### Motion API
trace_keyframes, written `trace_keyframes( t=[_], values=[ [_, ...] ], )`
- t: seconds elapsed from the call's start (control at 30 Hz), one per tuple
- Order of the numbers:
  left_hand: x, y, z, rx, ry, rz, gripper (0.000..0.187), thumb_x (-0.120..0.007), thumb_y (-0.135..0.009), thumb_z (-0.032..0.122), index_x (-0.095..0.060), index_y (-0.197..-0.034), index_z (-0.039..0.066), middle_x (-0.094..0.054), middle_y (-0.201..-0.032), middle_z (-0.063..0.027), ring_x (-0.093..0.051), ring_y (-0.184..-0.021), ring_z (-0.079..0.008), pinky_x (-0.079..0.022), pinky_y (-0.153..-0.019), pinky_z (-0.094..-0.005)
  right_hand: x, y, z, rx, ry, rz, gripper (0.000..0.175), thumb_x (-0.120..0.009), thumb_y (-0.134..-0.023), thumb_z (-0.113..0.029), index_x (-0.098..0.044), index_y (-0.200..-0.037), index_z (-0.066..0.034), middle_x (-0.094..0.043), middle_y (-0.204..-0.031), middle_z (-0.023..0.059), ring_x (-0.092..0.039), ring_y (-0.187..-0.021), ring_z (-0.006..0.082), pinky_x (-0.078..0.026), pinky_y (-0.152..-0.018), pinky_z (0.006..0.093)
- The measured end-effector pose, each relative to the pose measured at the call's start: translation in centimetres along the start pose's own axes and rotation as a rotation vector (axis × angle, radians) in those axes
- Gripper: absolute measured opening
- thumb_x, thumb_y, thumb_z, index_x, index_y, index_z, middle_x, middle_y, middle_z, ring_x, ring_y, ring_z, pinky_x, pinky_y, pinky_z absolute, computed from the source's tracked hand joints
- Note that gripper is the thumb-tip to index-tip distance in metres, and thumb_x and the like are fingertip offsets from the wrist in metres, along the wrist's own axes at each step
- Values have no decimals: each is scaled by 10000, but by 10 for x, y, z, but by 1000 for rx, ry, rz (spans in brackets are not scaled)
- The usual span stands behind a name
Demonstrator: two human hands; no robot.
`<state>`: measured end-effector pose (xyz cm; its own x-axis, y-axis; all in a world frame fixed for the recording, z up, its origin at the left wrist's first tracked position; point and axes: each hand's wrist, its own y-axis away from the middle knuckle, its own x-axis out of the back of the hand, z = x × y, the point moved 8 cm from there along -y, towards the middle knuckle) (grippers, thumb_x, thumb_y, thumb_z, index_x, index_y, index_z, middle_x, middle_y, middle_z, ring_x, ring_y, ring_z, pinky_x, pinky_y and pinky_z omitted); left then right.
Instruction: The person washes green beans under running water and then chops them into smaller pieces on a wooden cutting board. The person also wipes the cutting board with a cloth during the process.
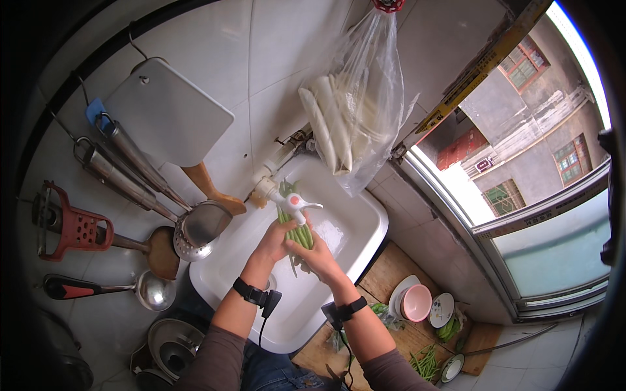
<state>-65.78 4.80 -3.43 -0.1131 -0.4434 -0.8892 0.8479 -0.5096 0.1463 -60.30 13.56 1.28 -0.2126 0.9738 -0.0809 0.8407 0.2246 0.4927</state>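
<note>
Both my hands grip a bundle of long green beans (304, 237) over a white sink (230, 254). My left hand (275, 240) holds the bundle from the left, its fingers partly behind the faucet. From the right, my right hand (318, 254) wraps the same beans, with the thumb across their front. Directly above the bundle sits the white plastic faucet (295, 205), whose lever points right and bears a red dot. The bean tips show behind the faucet and reach towards the wall. Whether water is running I cannot tell.
A clear plastic bag (374, 97) of pale rolls hangs over the sink's far edge. Left on the wall hang a white cutting board (171, 112), ladles (155, 291) and a red peeler (78, 225). Bowls (416, 303) and more green beans (425, 362) rest on the wooden counter (391, 261).
</note>
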Motion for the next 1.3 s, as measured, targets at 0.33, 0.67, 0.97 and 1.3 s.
trace_keyframes(
  t=[0.33,0.67,0.97,1.3],
  values=[
    [20,-11,-5,-79,-5,163,301,-597,-945,94,-603,-1232,2,-653,-1122,-112,-662,-1031,-231,-559,-930,-389,11,-12,1,32,99,209,406,-785,-952,-353,-602,-1048,-4,-590,-739,15,-542,-568,84,-376,-437,252],
    [19,-24,2,-19,-118,157,183,-647,-1001,168,-636,-1094,12,-672,-971,-88,-685,-879,-210,-587,-789,-358,8,-19,2,85,-113,-116,436,-689,-1025,-293,-471,-1291,-25,-576,-811,25,-513,-556,84,-383,-455,250],
    [33,-41,10,-48,-203,371,250,-690,-1018,327,-644,-1011,81,-653,-840,-52,-640,-735,-174,-541,-655,-322,-5,-24,8,79,-241,-107,594,-529,-1113,-304,-242,-1583,-80,-580,-996,48,-577,-760,102,-501,-603,269],
    [51,-9,-20,-72,-165,334,251,-700,-1020,260,-612,-1165,75,-635,-954,-13,-658,-961,-154,-566,-991,-368,8,-30,57,-28,56,208,691,-581,-1023,-523,-569,-1140,158,-719,-835,264,-742,-803,372,-593,-747,452]
  ],
)
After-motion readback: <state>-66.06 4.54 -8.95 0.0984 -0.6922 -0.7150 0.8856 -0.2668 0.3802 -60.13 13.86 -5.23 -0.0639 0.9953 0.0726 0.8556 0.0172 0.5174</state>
